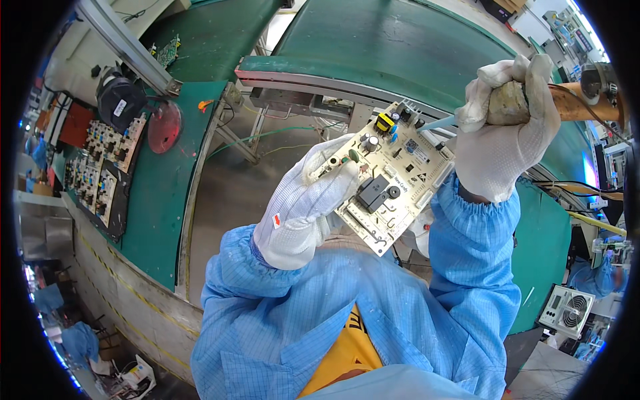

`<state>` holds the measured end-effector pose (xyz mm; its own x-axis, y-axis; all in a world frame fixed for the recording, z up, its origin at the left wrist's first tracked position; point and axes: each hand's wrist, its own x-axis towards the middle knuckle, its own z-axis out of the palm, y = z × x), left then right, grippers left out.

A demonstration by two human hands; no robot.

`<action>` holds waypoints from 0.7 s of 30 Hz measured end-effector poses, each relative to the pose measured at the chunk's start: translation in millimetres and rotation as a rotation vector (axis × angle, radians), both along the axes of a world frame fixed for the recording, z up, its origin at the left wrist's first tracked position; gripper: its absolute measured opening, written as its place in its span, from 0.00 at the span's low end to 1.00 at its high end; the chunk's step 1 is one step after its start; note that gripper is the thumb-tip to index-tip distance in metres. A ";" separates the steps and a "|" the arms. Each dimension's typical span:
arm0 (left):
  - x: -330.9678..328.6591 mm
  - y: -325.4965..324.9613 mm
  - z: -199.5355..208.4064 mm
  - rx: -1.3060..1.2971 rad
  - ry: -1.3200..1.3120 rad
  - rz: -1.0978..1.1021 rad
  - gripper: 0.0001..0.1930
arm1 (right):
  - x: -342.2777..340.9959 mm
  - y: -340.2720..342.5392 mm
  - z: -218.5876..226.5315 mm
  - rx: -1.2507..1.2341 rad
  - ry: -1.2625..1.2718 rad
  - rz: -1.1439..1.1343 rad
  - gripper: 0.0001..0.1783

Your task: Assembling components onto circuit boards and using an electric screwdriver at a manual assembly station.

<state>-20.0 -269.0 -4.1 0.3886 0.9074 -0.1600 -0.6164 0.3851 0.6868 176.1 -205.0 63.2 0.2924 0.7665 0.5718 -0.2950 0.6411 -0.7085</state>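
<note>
A cream-coloured printed circuit board [407, 177] is tilted in front of my chest. It carries a black relay, capacitors, a yellow transformer and white connectors. My left hand [310, 193], in a white glove, grips its left edge, with the thumb over the component side. My gloved right hand [503, 143] is raised beside the board's upper right corner, fingers curled around a thick, worn, tan-brown block-like piece [508, 105]. A light blue narrow tip [438, 123] sticks out from that fist toward the board's top edge. Whether the two are one tool is hidden by the fingers.
Several populated boards [100, 167] lie in a dark tray on the green bench [157, 220] at left, near a black lamp-like device [120, 100] and a red disc [164, 127]. Ahead runs a green conveyor [373, 47]. A copper-coloured cylinder [590, 103] stands close to my right hand.
</note>
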 end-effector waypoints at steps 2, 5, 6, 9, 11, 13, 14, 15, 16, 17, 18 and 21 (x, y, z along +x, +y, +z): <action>0.3 1.6 -3.8 0.038 0.073 0.038 0.22 | -2.4 -0.9 1.3 -0.019 0.023 -0.015 0.19; 0.8 -0.6 -2.2 0.018 -0.009 0.026 0.22 | -3.7 -1.1 1.1 -0.009 -0.008 -0.063 0.19; 0.3 -0.1 -3.7 0.017 -0.009 0.027 0.22 | -3.9 -0.9 1.0 0.020 -0.063 -0.098 0.19; -0.9 2.6 -11.9 0.041 0.038 0.031 0.22 | -6.4 3.2 0.7 0.047 -0.029 -0.215 0.20; -0.4 2.3 -14.5 0.005 -0.055 0.060 0.22 | -0.4 4.4 -1.1 0.041 0.050 -0.134 0.20; -1.6 5.6 -13.0 0.023 -0.062 0.057 0.22 | 1.3 4.2 -1.6 0.033 0.128 -0.057 0.20; -2.4 7.0 -12.5 0.041 -0.069 0.055 0.22 | 0.6 2.3 0.0 0.036 0.135 -0.047 0.20; -3.6 7.4 -13.5 0.041 -0.070 0.057 0.22 | 0.1 0.9 0.8 0.040 0.141 -0.036 0.19; -5.2 7.6 -15.1 0.038 -0.059 0.076 0.22 | 1.4 1.0 -0.8 0.040 0.141 -0.035 0.19; -6.1 7.4 -16.0 0.036 -0.047 0.094 0.21 | 4.0 1.3 -3.5 0.019 0.143 -0.039 0.19; -6.3 7.4 -15.6 0.035 -0.048 0.095 0.21 | 5.3 1.8 -5.3 -0.001 0.145 -0.044 0.19; -6.4 5.9 -10.8 0.026 -0.052 0.101 0.21 | -1.1 -0.7 -0.7 -0.036 0.083 -0.130 0.19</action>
